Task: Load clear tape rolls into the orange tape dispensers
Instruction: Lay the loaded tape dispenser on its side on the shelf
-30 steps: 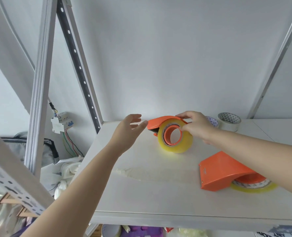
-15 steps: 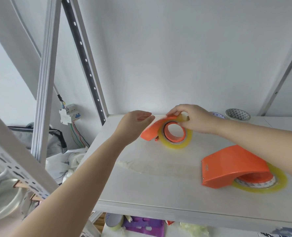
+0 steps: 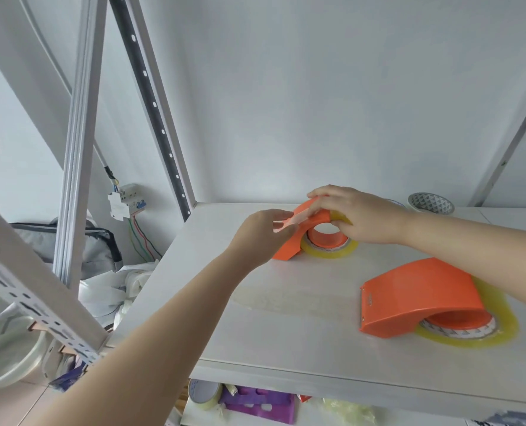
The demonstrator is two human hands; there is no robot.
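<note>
An orange tape dispenser [image 3: 289,245] lies on its side at the back of the white shelf [image 3: 286,333], with a clear yellowish tape roll [image 3: 332,252] on its hub. My right hand [image 3: 360,215] presses down on the top of this dispenser and roll. My left hand [image 3: 263,238] pinches the loose tape end at the dispenser's front. A second orange dispenser [image 3: 415,295] holding its own clear roll [image 3: 470,336] lies at the front right, untouched.
A spare tape roll [image 3: 430,203] stands at the back right against the wall. A strip of tape [image 3: 286,298] is stuck flat on the shelf middle. Metal rack posts [image 3: 77,142] rise at the left. Another roll [image 3: 203,393] and purple items lie on the lower shelf.
The dispenser was tipped from upright onto its side. My left hand closed in from beside it and took the tape end. The camera moved closer.
</note>
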